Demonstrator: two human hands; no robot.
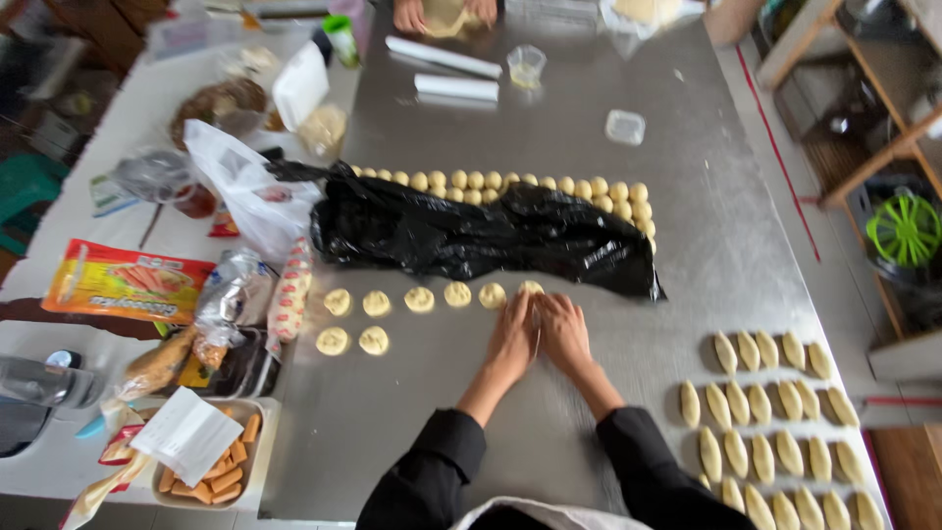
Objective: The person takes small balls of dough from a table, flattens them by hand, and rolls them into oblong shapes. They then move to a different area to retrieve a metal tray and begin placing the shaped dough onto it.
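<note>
- Both hands down flat on the shiny steel worktop (589,128), side by side and touching, black sleeves pushed up the forearms.
- Left hand (513,339) and right hand (563,332) pressing on something right under the crumpled black plastic sheet (471,231); fingers stretched out and close together, not wrapped around anything. Can't tell what's under the palms, fully covered.
- Just past the fingertips: a flattened pale dough disc (531,288), last in a row of 6 flattened pale dough discs (419,298) running off to the left, with 2 more pale discs (352,341) in a second row below.
- Behind the black sheet: 2 rows of small round yellow dough balls (510,185), partly covered by it.
- Off to the right, well apart: rows of pale elongated filled dough pieces (775,432).
- Left edge: grey tray of orange sausage sticks (231,476), plus a red and yellow snack packet (123,282).
- Far end: another person's hands (446,14) on dough, near 2 white rolling pins (446,71).
</note>
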